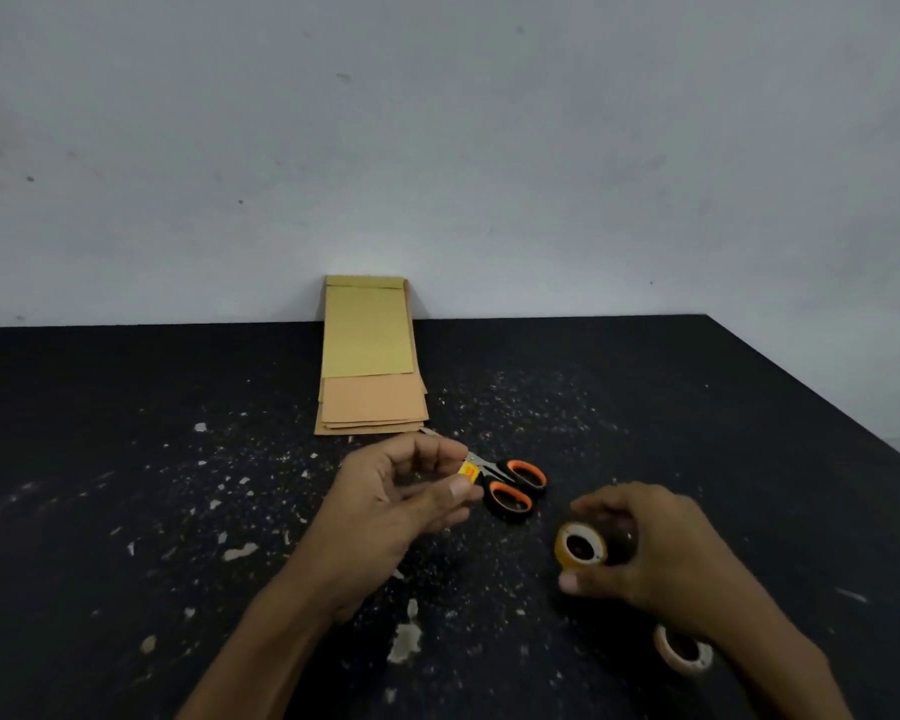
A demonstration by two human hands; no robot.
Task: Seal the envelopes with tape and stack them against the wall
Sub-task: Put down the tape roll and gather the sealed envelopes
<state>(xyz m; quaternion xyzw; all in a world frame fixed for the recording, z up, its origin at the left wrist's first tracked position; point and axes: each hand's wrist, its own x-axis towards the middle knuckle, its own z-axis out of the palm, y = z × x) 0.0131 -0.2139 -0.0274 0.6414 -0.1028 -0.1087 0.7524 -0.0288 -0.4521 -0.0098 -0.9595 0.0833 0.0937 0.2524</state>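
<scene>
A stack of brown envelopes (371, 402) lies on the black table with its far end leaning against the white wall; the top one (367, 332) is yellower. My right hand (650, 558) holds a roll of clear tape (580, 547) just above the table. My left hand (396, 501) pinches the small yellow-orange tab at the tape's free end (470, 470). Black scissors with orange handle linings (507, 485) lie on the table just behind the left fingers, blades pointing toward the envelopes.
A second, paler tape roll (682, 654) lies on the table under my right wrist. The black tabletop (126, 459) is speckled with white scuffs and chips. Its right edge (822, 402) runs diagonally toward me. The wall (437, 148) closes the far side.
</scene>
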